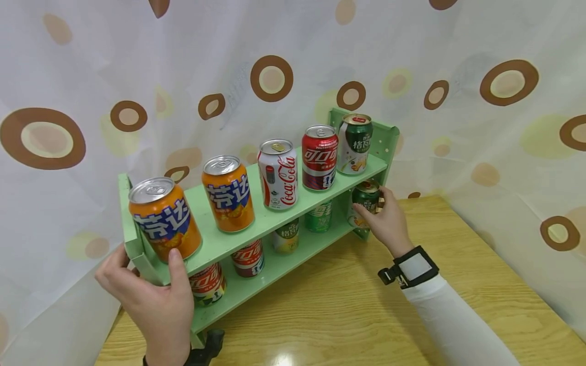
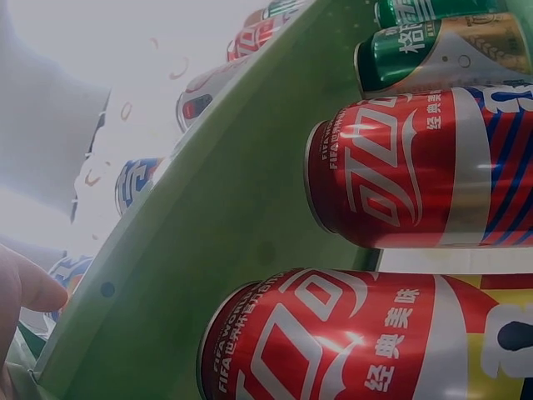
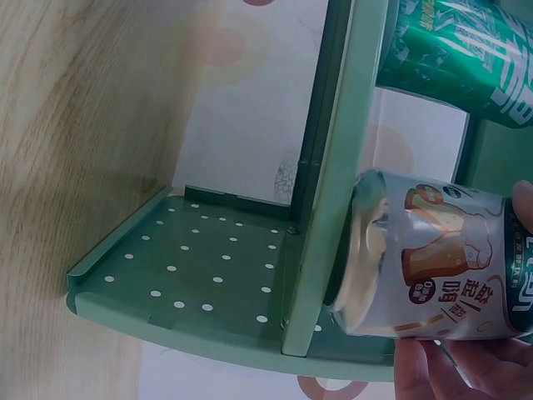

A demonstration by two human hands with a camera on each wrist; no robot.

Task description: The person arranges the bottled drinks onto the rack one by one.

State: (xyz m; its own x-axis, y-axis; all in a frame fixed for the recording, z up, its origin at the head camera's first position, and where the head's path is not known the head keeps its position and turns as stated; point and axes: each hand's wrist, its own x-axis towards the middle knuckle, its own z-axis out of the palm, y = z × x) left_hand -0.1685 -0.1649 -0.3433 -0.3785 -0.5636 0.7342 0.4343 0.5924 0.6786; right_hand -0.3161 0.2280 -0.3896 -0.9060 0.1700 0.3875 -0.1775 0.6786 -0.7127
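A green two-tier rack (image 1: 293, 262) stands at a slant across the wooden table. My left hand (image 1: 155, 300) grips its upper left end, the thumb beside an orange soda can (image 1: 166, 218). At the right end of the lower tier, my right hand (image 1: 391, 223) holds a green-and-white drink can (image 1: 366, 195) between thumb and fingers. In the right wrist view that can (image 3: 450, 258) has its base at the lower board, tilted a little; whether it touches is hard to tell. A green can (image 3: 462, 62) stands beside it.
The upper tier also bears a second orange can (image 1: 228, 195), a white Coca-Cola can (image 1: 277, 175), a red can (image 1: 319, 157) and a green-and-white can (image 1: 355, 145). Two red cans (image 2: 400, 167) and another green-and-white can (image 1: 286, 236) stand below. A patterned curtain (image 1: 183, 66) hangs behind.
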